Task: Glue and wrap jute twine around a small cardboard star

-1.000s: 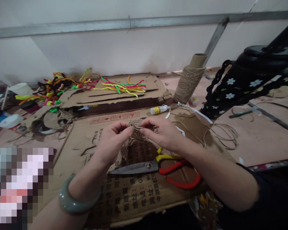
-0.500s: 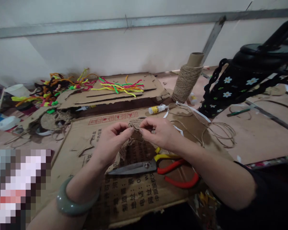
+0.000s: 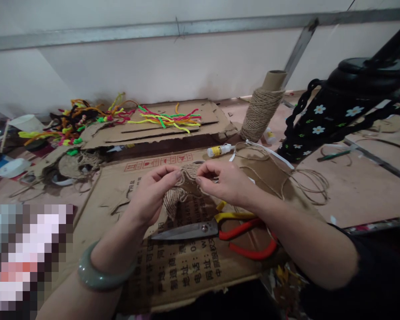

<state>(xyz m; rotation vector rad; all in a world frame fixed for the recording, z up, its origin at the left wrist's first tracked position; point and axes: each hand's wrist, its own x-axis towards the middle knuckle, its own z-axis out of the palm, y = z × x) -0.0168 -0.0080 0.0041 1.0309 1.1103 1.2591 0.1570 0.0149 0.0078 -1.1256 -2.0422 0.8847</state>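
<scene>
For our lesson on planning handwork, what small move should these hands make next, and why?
Probably press the twine piece together more snugly: the left hand and right hand both appear to pinch it, and its strands arch between them, while the scissors lie unheld below.

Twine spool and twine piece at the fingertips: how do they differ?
The twine spool is wound around a tube; the twine piece shows curved rows side by side. The spool stands untouched; the piece is held between left hand and right hand. Both show brown twine.
</scene>
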